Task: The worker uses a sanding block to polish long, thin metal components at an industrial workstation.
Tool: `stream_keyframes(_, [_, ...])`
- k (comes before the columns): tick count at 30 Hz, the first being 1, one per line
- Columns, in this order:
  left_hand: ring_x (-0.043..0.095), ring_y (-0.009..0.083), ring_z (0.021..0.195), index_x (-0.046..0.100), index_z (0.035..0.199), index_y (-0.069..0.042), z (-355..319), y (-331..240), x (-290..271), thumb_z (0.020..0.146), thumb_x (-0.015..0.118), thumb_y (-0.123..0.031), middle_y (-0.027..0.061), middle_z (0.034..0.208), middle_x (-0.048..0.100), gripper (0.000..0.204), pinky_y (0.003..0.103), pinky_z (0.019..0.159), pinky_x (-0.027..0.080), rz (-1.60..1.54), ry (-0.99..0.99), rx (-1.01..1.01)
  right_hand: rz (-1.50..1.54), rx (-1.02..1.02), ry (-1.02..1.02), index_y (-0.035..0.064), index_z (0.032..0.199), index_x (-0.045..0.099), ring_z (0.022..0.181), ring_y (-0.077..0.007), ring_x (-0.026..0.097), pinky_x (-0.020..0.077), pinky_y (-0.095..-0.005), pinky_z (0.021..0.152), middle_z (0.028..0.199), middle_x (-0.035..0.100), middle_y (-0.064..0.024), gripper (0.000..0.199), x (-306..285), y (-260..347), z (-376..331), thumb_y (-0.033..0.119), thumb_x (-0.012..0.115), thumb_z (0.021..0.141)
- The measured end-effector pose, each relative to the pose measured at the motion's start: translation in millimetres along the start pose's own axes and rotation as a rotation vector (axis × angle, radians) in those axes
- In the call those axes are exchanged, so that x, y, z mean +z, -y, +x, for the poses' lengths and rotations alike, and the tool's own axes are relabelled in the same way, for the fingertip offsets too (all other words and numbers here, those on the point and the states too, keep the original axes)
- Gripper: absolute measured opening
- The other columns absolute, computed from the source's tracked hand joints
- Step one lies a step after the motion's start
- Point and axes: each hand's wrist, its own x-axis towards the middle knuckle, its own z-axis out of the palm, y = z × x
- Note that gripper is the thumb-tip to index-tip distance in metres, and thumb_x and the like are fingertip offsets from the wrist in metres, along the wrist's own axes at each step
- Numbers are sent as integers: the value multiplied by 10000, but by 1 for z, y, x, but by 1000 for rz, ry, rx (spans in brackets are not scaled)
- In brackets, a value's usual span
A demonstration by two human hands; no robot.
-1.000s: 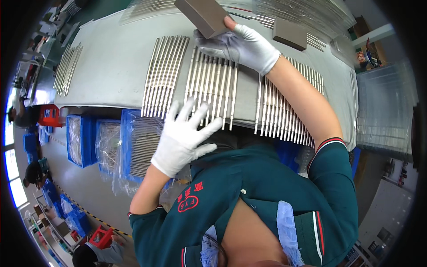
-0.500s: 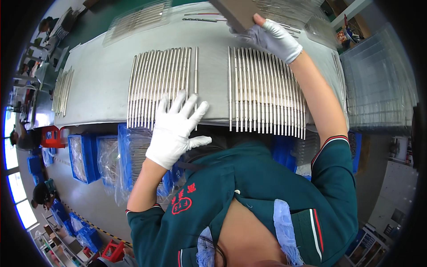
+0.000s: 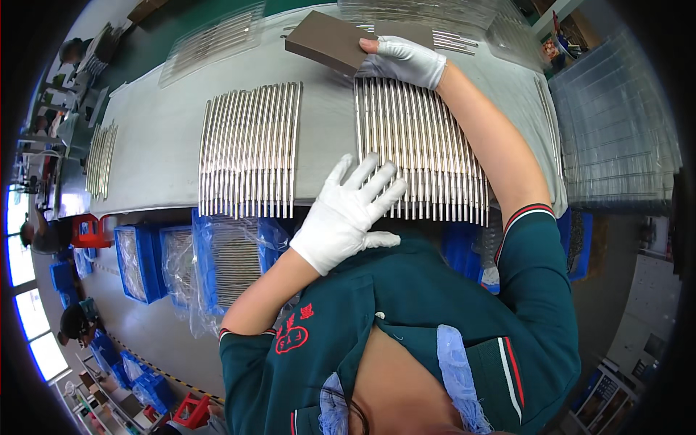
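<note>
My right hand (image 3: 407,61), in a white glove with the thumb bare, grips a flat brown rectangular block (image 3: 326,42) by its right end. The block is held beyond the top ends of the right-hand row of slim silver metal rods (image 3: 428,148). My left hand (image 3: 346,221), also gloved, is spread with its fingertips over the lower left rods of that row; whether they press on them I cannot tell. Further left, a second row of like rods (image 3: 250,148) lies side by side on the grey-covered table (image 3: 152,145).
Clear plastic trays with rods (image 3: 214,43) lie at the far left. Stacked clear trays (image 3: 612,138) stand at the right. A few rods (image 3: 101,161) lie at the table's left end. Blue crates (image 3: 232,268) with bagged rods stand below the near edge.
My left hand has moved right, from the left row to the right row. The block has come left and nearer. Single rods that stood apart now sit against their rows.
</note>
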Motion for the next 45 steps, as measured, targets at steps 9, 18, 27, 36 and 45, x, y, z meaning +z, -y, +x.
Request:
stream_keyframes(9, [400, 376, 1346, 462, 1409, -125, 26, -12, 13, 747, 708, -539, 154, 1428, 457, 818, 540, 1132, 282, -88, 14, 172, 29, -7, -105, -32, 1380, 449, 1218, -235, 566, 435, -391, 1071, 1323, 567, -142, 564, 19, 13, -17, 343, 587, 982])
stream_keyframes(18, [404, 373, 1342, 493, 1387, -185, 22, -9, 15, 751, 691, -551, 128, 1423, 472, 761, 545, 1130, 282, -113, -21, 248, 714, 169, -58, -106, 1422, 282, 1299, -363, 477, 450, -445, 1091, 1363, 448, -273, 721, 12, -14, -30, 343, 609, 962])
stream_keyframes(27, [404, 389, 1338, 497, 1391, -200, -18, 13, -4, 727, 714, -546, 140, 1406, 478, 779, 543, 1122, 293, -57, 18, 77, 544, 124, 16, -52, 1404, 385, 1259, -331, 534, 459, -447, 1084, 1342, 510, -222, 628, 40, -23, 18, 333, 611, 962])
stream_keyframes(36, [422, 361, 1334, 516, 1362, -158, -5, 2, 6, 738, 730, -478, 105, 1396, 493, 733, 531, 1123, 317, -143, 2, 190, 548, 157, 12, -160, 1414, 249, 1304, -353, 484, 409, -424, 1127, 1398, 419, -278, 774, 24, -19, -3, 352, 612, 962])
stream_keyframes(45, [427, 315, 1357, 505, 1376, -157, 10, -9, 24, 797, 681, -492, 78, 1427, 481, 692, 511, 1151, 304, -151, -15, 309, 590, 198, 19, -173, 1423, 204, 1329, -357, 461, 393, -403, 1138, 1423, 391, -294, 810, 7, -10, -34, 375, 592, 970])
